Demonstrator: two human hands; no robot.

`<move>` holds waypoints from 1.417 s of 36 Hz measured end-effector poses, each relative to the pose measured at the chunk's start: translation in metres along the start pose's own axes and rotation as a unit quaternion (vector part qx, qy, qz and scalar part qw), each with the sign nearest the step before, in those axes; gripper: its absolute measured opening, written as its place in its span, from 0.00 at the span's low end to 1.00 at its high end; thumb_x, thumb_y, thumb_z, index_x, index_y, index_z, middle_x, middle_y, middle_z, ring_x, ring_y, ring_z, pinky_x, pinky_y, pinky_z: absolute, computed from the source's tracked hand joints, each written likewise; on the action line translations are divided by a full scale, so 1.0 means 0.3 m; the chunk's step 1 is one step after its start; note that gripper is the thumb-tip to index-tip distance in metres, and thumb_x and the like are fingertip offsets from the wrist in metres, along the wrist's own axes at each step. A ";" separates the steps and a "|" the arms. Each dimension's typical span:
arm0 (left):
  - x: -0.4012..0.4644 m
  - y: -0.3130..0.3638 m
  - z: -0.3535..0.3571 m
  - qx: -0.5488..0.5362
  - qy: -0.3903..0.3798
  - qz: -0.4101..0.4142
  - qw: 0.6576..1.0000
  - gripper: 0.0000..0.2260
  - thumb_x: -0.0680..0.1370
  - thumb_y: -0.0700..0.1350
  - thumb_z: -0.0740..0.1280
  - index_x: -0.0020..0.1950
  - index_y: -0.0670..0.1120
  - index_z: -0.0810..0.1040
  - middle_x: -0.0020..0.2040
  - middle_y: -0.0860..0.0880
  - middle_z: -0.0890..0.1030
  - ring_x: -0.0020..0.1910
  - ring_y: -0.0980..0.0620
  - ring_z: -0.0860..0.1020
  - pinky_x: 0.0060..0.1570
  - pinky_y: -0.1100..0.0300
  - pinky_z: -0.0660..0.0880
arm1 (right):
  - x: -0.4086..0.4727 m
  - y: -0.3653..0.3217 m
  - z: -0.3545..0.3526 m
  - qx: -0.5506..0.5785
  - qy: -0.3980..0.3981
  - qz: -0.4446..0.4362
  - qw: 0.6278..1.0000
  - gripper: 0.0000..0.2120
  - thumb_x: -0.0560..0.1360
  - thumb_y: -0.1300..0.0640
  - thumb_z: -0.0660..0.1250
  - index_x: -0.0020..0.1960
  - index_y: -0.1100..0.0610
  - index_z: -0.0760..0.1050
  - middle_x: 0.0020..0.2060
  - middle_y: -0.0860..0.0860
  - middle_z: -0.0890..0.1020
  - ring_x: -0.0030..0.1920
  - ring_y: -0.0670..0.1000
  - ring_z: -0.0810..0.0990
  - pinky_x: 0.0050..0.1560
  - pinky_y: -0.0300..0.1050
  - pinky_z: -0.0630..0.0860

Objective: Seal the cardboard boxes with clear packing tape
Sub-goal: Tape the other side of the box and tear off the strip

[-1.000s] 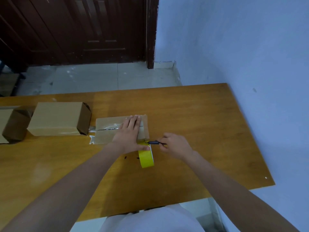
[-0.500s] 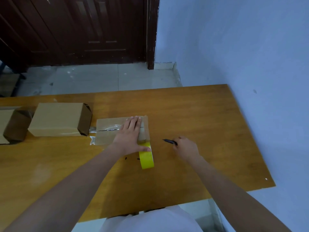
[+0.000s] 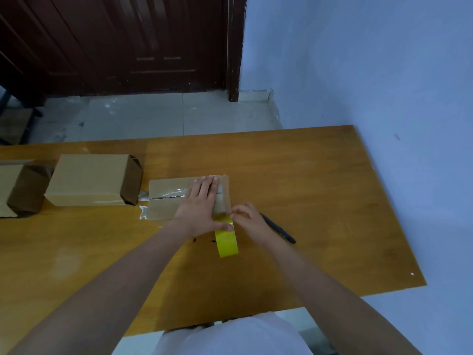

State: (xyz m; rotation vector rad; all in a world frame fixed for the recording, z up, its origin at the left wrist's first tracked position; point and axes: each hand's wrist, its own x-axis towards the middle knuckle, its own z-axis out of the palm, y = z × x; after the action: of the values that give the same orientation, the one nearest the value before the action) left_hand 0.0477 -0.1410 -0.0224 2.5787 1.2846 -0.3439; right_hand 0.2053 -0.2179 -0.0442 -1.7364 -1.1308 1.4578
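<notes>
left grip (image 3: 202,206): flat, pressing box (image 3: 163,201) | right grip (image 3: 245,216): fingers curled on tape (image 3: 226,238)

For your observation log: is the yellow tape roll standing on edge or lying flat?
On edge: the yellow tape roll shows its curved outer band, not its hole.

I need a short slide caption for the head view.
Left hand presses the flat box; right hand reaches the yellow tape roll.

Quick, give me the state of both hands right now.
Left hand: open, pressing flat on the cardboard box.
Right hand: at the box's near right corner; grip cannot be told.
</notes>
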 end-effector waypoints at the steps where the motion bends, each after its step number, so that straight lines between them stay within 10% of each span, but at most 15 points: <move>1: 0.000 -0.001 -0.001 -0.001 0.001 0.002 1.000 0.66 0.50 0.83 0.33 0.77 0.41 0.38 0.78 0.44 0.45 0.76 0.44 0.44 0.74 0.50 0.42 | -0.002 -0.010 0.011 0.019 -0.024 0.010 0.999 0.04 0.75 0.55 0.66 0.48 0.54 0.76 0.50 0.50 0.70 0.51 0.44 0.72 0.51 0.35 0.68; 12: -0.003 0.005 -0.014 -0.007 0.002 0.009 1.000 0.59 0.63 0.76 0.60 0.76 0.41 0.36 0.78 0.44 0.43 0.76 0.45 0.41 0.74 0.51 0.39 | 0.004 -0.053 0.028 0.016 -0.014 0.064 0.998 0.01 0.76 0.63 0.66 0.47 0.58 0.75 0.45 0.53 0.78 0.45 0.48 0.75 0.41 0.34 0.71; 19: 0.003 -0.009 -0.014 -0.016 -0.004 0.017 1.000 0.57 0.64 0.76 0.59 0.77 0.41 0.37 0.78 0.44 0.44 0.76 0.44 0.43 0.74 0.50 0.42 | 0.007 -0.077 0.043 -0.005 -0.011 0.111 0.994 0.01 0.78 0.60 0.63 0.50 0.56 0.72 0.48 0.52 0.77 0.43 0.46 0.74 0.37 0.36 0.70; 25: 0.015 -0.047 -0.014 -0.040 -0.004 0.029 0.999 0.59 0.57 0.80 0.29 0.78 0.43 0.41 0.77 0.45 0.49 0.75 0.45 0.48 0.74 0.49 0.48 | -0.006 -0.114 0.047 0.015 -0.034 0.153 0.988 0.14 0.80 0.54 0.62 0.63 0.58 0.70 0.57 0.53 0.76 0.55 0.52 0.74 0.50 0.52 0.75; 32: 0.014 -0.035 0.000 -0.016 0.032 0.034 0.999 0.41 0.76 0.64 0.59 0.78 0.40 0.48 0.76 0.42 0.55 0.74 0.42 0.55 0.72 0.47 0.54 | -0.007 -0.133 0.074 0.004 -0.013 0.174 0.985 0.10 0.81 0.51 0.59 0.57 0.56 0.69 0.52 0.55 0.76 0.51 0.56 0.77 0.47 0.53 0.78; 38: 0.018 -0.042 0.026 0.036 0.067 0.037 0.996 0.41 0.69 0.67 0.62 0.67 0.35 0.71 0.61 0.38 0.76 0.58 0.38 0.76 0.55 0.46 0.76 | -0.005 -0.142 0.090 -0.040 0.011 0.169 0.985 0.05 0.80 0.58 0.59 0.52 0.58 0.71 0.47 0.56 0.76 0.48 0.57 0.78 0.47 0.53 0.79; 51: 0.013 -0.034 0.027 0.050 0.088 0.044 0.994 0.38 0.70 0.66 0.59 0.65 0.35 0.74 0.59 0.38 0.78 0.57 0.39 0.78 0.54 0.46 0.76 | -0.007 -0.155 0.084 -0.061 -0.007 0.173 0.983 0.10 0.81 0.59 0.57 0.45 0.59 0.74 0.35 0.52 0.74 0.34 0.49 0.72 0.29 0.38 0.68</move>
State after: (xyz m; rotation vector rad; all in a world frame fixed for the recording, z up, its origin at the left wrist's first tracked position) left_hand 0.0410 -0.1347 -0.0325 2.7948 1.2315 -0.1724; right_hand 0.1700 -0.2004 -0.0087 -2.0928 -0.9752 1.6323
